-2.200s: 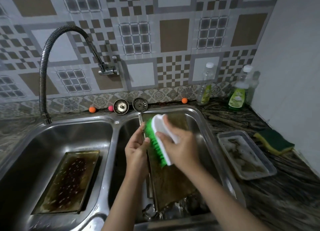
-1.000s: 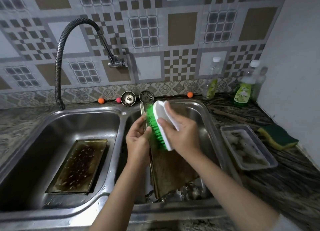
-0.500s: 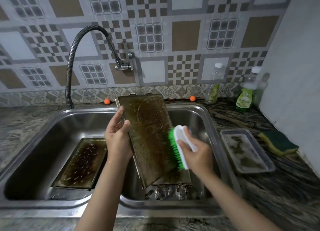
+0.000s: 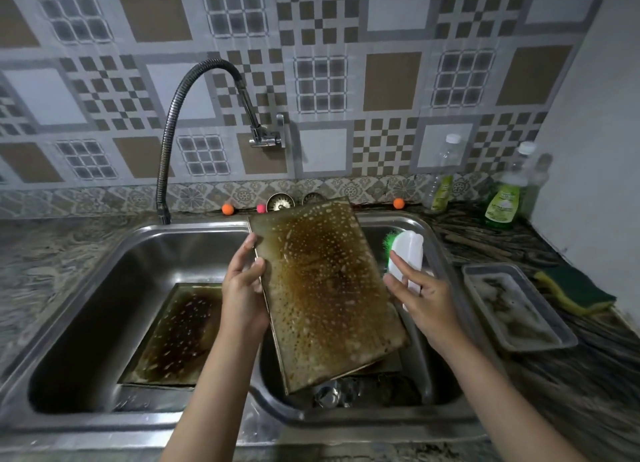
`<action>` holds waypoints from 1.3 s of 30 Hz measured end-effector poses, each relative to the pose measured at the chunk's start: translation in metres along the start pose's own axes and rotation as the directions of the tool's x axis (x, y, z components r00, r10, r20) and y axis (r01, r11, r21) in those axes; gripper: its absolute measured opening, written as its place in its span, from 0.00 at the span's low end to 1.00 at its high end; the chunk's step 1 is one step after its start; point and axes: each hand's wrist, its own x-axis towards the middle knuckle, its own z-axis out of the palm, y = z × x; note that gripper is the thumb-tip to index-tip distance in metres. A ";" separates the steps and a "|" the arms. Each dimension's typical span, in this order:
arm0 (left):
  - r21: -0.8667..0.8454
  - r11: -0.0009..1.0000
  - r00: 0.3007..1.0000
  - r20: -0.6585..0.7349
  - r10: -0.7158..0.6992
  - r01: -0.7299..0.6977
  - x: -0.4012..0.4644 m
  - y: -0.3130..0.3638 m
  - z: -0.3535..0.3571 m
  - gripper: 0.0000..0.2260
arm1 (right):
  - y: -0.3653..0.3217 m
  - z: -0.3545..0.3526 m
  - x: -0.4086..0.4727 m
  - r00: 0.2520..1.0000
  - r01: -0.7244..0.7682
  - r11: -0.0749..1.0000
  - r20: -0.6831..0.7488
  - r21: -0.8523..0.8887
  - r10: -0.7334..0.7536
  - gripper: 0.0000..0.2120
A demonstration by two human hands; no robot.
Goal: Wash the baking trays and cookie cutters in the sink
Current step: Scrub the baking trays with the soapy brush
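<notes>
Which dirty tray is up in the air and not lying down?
The brown speckled tray, gripped by the left hand over the right basin. One tray lies flat in the left basin, another on the counter.

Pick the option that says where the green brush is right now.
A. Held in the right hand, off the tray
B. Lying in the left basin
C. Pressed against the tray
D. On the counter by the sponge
A: the right hand grips the brush beside the tray, with a gap between them.

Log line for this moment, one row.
left hand grips stained tray over right basin | right hand holds scrub brush off tray | second tray in left basin
</notes>
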 end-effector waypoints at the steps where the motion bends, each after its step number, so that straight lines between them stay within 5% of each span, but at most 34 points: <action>1: -0.020 1.000 1.000 0.015 -0.016 0.017 0.002 0.000 -0.004 0.20 | -0.001 0.006 -0.001 1.000 0.004 1.000 0.009 -0.005 -0.004 0.21; 7: -0.080 0.995 0.997 -0.027 -0.070 0.067 0.002 0.007 -0.022 0.19 | -0.003 0.037 -0.008 0.998 0.018 0.999 0.054 0.052 -0.021 0.20; 12: 0.446 0.894 0.988 -0.148 0.035 0.035 0.002 0.009 -0.035 0.16 | -0.013 0.066 -0.009 0.999 0.034 0.999 0.015 0.040 -0.034 0.25; 16: 0.639 0.766 0.997 0.080 0.022 -0.068 -0.012 0.025 -0.034 0.20 | -0.027 0.105 -0.010 0.992 0.121 0.985 0.061 -0.119 -0.115 0.28; 21: 0.621 0.783 0.949 0.266 -0.167 -0.036 -0.012 0.053 -0.031 0.18 | -0.029 0.165 -0.009 0.968 0.197 0.970 0.184 -0.146 -0.169 0.34; 29: 0.454 0.889 0.998 -0.054 -0.045 0.064 0.008 0.073 -0.073 0.14 | -0.021 0.222 -0.005 0.956 0.201 0.969 0.245 -0.145 -0.162 0.30; 33: 0.546 0.837 0.956 -0.259 0.135 0.029 0.019 0.069 -0.106 0.15 | -0.016 0.240 -0.004 0.965 0.062 0.997 0.253 0.048 -0.072 0.24; 39: 0.516 0.854 0.911 -0.379 0.162 0.063 0.036 0.070 -0.172 0.18 | -0.004 0.247 0.010 0.967 0.046 0.996 0.253 -0.076 -0.026 0.24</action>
